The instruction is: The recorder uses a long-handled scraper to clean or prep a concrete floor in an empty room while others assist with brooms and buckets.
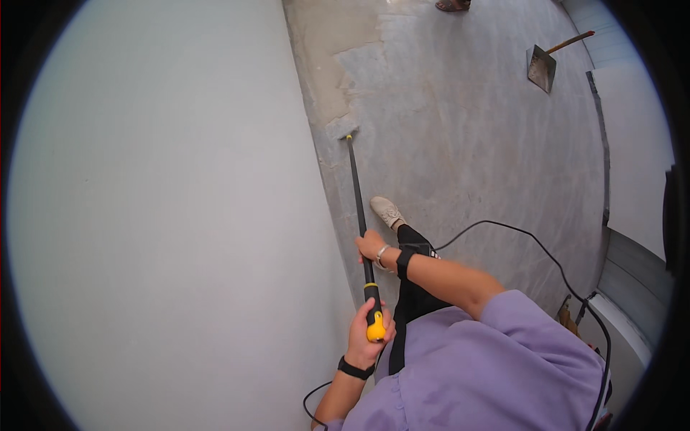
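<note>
A long-handled floor scraper (356, 186) with a black pole slants forward along the foot of the wall. Its black and yellow grip end sits in my left hand (364, 331), close to my body. Farther up, my right hand (372, 248) is wrapped around the pole. The narrow head (349, 132) rests on the grey floor (458, 140), at the edge of a pale grey patch; its blade is too small to make out clearly. Beyond it, a beige coating (323, 81) covers a strip of floor beside the wall.
A white wall (161, 215) rises close on the left. A metal dustpan (542, 70) with a wooden handle stands at the far right. Another person's shod foot (453, 5) shows at the top. A black cable (531, 234) loops by my right side, near white panels (636, 156).
</note>
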Demonstrator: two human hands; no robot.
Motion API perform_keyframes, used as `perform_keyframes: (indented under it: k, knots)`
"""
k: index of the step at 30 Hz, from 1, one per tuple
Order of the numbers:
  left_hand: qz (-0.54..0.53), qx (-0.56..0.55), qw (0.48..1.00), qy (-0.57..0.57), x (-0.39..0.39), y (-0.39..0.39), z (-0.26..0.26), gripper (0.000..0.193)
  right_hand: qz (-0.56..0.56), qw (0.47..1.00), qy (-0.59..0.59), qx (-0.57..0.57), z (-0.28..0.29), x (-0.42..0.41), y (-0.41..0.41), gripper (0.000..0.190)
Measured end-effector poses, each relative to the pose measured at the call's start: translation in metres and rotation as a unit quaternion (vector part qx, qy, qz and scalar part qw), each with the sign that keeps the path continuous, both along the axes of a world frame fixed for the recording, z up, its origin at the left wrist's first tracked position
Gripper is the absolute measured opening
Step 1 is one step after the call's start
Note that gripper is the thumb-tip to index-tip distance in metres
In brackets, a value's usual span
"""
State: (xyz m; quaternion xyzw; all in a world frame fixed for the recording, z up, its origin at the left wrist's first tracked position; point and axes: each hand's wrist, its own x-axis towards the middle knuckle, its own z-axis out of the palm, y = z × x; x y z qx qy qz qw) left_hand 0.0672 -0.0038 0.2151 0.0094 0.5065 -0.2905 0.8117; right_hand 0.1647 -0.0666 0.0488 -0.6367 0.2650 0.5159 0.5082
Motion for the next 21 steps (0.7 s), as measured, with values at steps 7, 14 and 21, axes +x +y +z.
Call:
perform_keyframes:
  k: [7,14,21]
  knots:
    - [-0.031,0.043,0.999,-0.004,0.021,-0.006,-0.016,0.024,-0.017,1.0,-0.013,-0.012,0.0,0.037,0.0,0.024]
    - [-0.024,0.009,1.0,0.004,0.006,-0.015,-0.003,0.023,0.016,1.0,-0.015,-0.009,0.005,0.011,-0.016,0.023]
    - [-0.017,0.045,0.999,-0.003,0.029,-0.01,-0.016,0.023,0.029,0.998,-0.037,-0.045,0.001,0.047,0.0,0.024]
